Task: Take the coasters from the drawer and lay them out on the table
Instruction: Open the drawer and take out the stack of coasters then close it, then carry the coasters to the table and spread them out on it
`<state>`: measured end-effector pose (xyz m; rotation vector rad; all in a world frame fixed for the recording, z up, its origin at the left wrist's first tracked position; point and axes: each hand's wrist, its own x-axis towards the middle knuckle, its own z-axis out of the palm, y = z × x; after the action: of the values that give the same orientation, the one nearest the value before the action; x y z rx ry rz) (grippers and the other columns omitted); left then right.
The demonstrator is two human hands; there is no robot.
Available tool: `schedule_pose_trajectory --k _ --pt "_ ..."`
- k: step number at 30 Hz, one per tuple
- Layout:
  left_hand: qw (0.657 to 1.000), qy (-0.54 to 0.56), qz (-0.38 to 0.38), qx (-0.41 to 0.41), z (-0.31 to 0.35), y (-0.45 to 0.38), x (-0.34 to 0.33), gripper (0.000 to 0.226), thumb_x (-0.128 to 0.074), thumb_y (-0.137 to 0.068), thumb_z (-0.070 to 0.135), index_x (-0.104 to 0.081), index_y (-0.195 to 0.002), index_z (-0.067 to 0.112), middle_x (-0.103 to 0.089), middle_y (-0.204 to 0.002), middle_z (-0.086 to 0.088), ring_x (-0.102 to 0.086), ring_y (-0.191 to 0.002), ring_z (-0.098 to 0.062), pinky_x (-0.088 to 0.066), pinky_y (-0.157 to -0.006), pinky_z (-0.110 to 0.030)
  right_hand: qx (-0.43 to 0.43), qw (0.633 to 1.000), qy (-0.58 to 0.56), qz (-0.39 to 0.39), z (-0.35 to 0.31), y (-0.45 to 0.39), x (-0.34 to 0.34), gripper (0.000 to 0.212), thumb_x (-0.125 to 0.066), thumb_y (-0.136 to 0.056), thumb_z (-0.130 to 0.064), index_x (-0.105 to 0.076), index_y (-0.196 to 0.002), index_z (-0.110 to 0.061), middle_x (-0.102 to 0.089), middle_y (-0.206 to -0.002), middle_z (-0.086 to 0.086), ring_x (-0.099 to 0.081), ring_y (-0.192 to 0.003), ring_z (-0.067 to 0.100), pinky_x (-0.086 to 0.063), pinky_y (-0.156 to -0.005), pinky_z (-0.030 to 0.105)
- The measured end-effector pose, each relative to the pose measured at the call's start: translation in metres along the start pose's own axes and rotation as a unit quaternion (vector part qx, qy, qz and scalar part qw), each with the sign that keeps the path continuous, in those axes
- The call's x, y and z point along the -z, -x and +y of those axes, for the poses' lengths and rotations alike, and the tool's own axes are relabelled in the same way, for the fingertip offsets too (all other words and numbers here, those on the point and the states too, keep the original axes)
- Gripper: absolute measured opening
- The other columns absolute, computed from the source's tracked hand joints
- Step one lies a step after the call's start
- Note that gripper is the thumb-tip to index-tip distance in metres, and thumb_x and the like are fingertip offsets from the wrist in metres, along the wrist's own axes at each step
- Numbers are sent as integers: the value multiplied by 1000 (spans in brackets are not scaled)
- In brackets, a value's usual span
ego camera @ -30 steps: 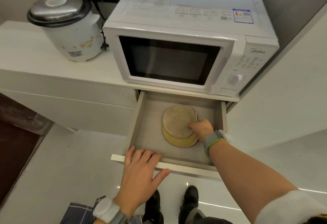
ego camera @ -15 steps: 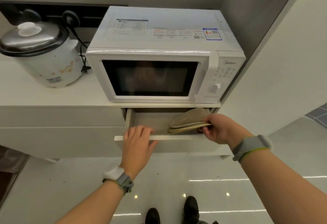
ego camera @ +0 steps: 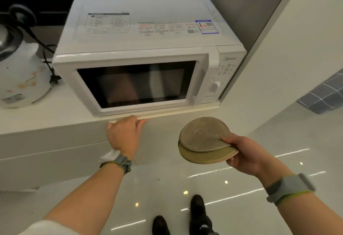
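A stack of round coasters [ego camera: 204, 140] looks matt and fibrous, like felt or coarse cloth, the top one grey-brown, the lower ones yellowish with a pale edge. The microwave [ego camera: 144, 49] has a smooth white casing, probably painted metal or plastic, with paper labels on top and a dark, glossy glass door. Beside it, the rice cooker [ego camera: 20, 79] has a smooth white body with a faint flower print and a shiny metal lid. The white surface [ego camera: 46, 116] and the drawer front [ego camera: 163, 132] beneath it are smooth with a soft sheen. The floor [ego camera: 167, 182] is highly glossy pale tile, mirroring lights. Both wristbands [ego camera: 289, 188] look like woven grey fabric.
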<state>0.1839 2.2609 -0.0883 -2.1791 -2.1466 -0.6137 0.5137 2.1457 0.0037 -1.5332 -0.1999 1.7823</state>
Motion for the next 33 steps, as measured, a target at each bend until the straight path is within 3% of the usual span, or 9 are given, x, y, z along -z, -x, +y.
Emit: schedule_pose_trajectory --k 3,6,9,13,18,24,26,27,33 --pt "1000 9 10 0 3 -2 -4 47 -63 -98 53 -56 -63 23 -56 -52 3 -39 -51 -18 -36 -72 -39 19 999 -32 7 18 -1 6 30 -52 -102 -11 -65 -129 -13 -58 -72 3 -55 -46 11 -45 -37 20" --pt "999 34 4 9 4 2 -4 36 -62 -100 43 -60 -70 23 -62 -59 4 -51 -57 -20 -39 -79 -39 33 998 -59 14 31 3 11 34 -50 -103 -11 -63 -134 -15 -60 -80 5 -56 -48 13 -46 -38 21" --pt "998 45 -47 24 11 14 -4 25 -55 -100 44 -71 -95 25 -76 -89 2 -65 -88 -27 -42 -88 -43 48 997 -63 18 43 14 16 34 -51 -103 -11 -65 -133 -19 -64 -83 4 -57 -50 13 -47 -39 21" --pt "986 72 -146 -43 48 46 7 36 -49 -103 48 -66 -121 23 -77 -115 -2 -63 -112 -33 -42 -98 -46 83 993 -80 16 65 48 38 31 -50 -103 -11 -65 -130 -17 -68 -73 2 -60 -50 13 -49 -41 21" --pt "964 136 -205 -99 126 96 28 37 -48 -102 52 -63 -125 26 -76 -117 7 -67 -113 -28 -45 -99 -44 125 989 -69 30 96 106 95 30 -52 -103 -12 -66 -130 -16 -77 -90 4 -69 -62 14 -59 -55 25" --pt "926 173 -261 -210 252 223 53 33 -47 -103 49 -62 -126 29 -77 -111 12 -69 -106 -22 -43 -100 -42 161 978 -102 91 185 214 214 31 -52 -103 -15 -66 -130 -7 -77 -90 5 -71 -64 15 -60 -57 27" --pt "899 173 -284 -283 317 294 62 31 -48 -103 48 -62 -125 31 -77 -110 13 -68 -107 -21 -42 -101 -42 186 961 -158 126 236 277 274 31 -52 -104 -15 -66 -129 -5 -79 -93 8 -74 -69 18 -62 -59 30" --pt "895 182 -300 -277 322 305 64 31 -47 -103 47 -62 -125 31 -76 -111 13 -68 -107 -20 -42 -103 -42 188 959 -171 123 245 286 280 30 -51 -104 -15 -66 -128 -5 -79 -96 9 -76 -73 20 -63 -62 31" --pt "800 214 -370 -421 457 496 93 26 -51 -103 41 -63 -124 31 -67 -97 19 -64 -93 -13 -46 -103 -42 235 884 -282 289 394 430 397 26 -51 -105 -16 -65 -127 -12 -80 -102 8 -75 -90 26 -61 -80 41"
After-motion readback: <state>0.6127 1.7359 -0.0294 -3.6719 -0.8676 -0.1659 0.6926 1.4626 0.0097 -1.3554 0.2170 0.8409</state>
